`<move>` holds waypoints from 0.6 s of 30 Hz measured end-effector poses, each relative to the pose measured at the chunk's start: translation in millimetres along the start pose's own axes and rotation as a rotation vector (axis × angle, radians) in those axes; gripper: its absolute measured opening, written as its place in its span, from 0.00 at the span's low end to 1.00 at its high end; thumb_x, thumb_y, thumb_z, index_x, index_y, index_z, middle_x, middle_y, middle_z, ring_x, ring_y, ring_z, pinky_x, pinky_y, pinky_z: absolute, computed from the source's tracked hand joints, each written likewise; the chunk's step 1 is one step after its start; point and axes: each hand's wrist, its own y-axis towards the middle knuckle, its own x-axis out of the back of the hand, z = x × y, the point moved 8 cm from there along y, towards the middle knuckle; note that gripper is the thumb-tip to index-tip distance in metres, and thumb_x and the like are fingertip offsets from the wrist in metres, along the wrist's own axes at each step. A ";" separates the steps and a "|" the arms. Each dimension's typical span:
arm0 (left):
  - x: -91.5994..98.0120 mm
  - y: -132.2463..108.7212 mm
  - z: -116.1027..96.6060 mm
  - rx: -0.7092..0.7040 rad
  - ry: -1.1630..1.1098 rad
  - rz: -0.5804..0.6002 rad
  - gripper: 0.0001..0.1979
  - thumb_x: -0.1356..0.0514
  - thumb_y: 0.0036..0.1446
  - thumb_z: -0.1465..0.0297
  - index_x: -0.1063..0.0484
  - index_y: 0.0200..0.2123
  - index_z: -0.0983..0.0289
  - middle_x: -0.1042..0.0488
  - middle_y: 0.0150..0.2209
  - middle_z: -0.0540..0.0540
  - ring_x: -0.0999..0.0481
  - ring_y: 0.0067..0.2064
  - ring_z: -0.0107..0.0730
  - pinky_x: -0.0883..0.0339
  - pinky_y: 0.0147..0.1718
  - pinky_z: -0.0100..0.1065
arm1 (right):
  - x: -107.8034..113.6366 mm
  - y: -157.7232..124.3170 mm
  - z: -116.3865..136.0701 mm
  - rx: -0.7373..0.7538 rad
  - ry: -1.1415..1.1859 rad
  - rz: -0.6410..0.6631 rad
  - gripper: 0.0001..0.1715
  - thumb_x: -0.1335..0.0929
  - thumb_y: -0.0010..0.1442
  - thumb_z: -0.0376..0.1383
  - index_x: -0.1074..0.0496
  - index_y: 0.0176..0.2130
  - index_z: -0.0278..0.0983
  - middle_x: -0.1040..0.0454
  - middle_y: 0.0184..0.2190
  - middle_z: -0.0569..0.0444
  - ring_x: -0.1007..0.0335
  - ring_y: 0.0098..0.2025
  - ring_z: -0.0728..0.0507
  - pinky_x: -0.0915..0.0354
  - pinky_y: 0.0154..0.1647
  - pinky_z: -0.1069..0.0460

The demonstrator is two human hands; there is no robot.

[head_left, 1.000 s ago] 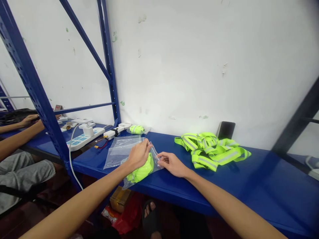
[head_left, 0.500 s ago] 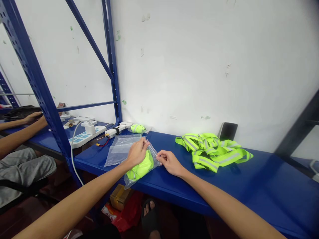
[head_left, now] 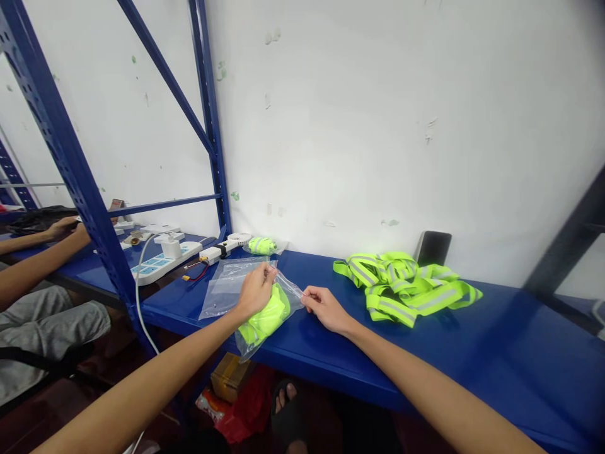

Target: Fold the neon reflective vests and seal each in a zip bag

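L hand (head_left: 256, 292), R hand (head_left: 325, 309) — pinching zip bag (head_left: 224, 287)

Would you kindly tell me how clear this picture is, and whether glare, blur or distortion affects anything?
In the head view, the clear zip bag shows a pale sheen, the glossy blue shelf carries soft glare, the dark post at right is blurred, and the blue steel upright leans from wide-angle distortion.

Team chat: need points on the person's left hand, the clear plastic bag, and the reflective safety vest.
left hand (head_left: 255, 291): head view, back of the hand.
clear plastic bag (head_left: 225, 284): head view, flat bare part left of the hand.
reflective safety vest (head_left: 397, 291): head view, middle of the heap.
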 end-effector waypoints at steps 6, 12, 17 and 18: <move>-0.4 1.1 -4.1 -0.015 -0.031 0.007 0.12 0.52 0.62 0.61 0.37 0.30 0.60 0.27 0.27 0.50 0.27 0.31 0.36 0.41 0.31 0.34 | 1.6 -4.7 7.4 0.048 -0.025 0.002 0.18 0.35 0.59 0.45 0.39 0.25 0.36 0.42 0.19 0.62 0.48 0.22 0.51 0.51 0.24 0.55; 2.2 -4.6 -10.6 -0.041 -0.038 0.015 0.13 0.53 0.63 0.61 0.37 0.29 0.60 0.29 0.25 0.49 0.29 0.28 0.34 0.42 0.29 0.33 | -3.0 -4.6 3.7 0.001 0.056 0.074 0.17 0.35 0.59 0.45 0.37 0.25 0.36 0.43 0.18 0.62 0.49 0.21 0.52 0.52 0.23 0.55; 0.5 -9.2 -30.0 -0.111 -0.001 0.069 0.14 0.54 0.64 0.59 0.36 0.33 0.60 0.30 0.25 0.49 0.30 0.28 0.34 0.41 0.29 0.34 | -15.6 -3.8 4.7 -0.039 0.184 0.140 0.19 0.36 0.59 0.49 0.37 0.27 0.37 0.38 0.19 0.61 0.44 0.21 0.51 0.47 0.23 0.55; 5.0 -9.5 -36.6 -0.132 0.025 0.052 0.14 0.55 0.64 0.60 0.35 0.34 0.60 0.29 0.27 0.50 0.30 0.30 0.35 0.40 0.31 0.35 | -16.1 -4.4 7.1 -0.016 0.169 0.129 0.20 0.37 0.60 0.49 0.38 0.28 0.37 0.39 0.19 0.61 0.44 0.21 0.51 0.47 0.23 0.55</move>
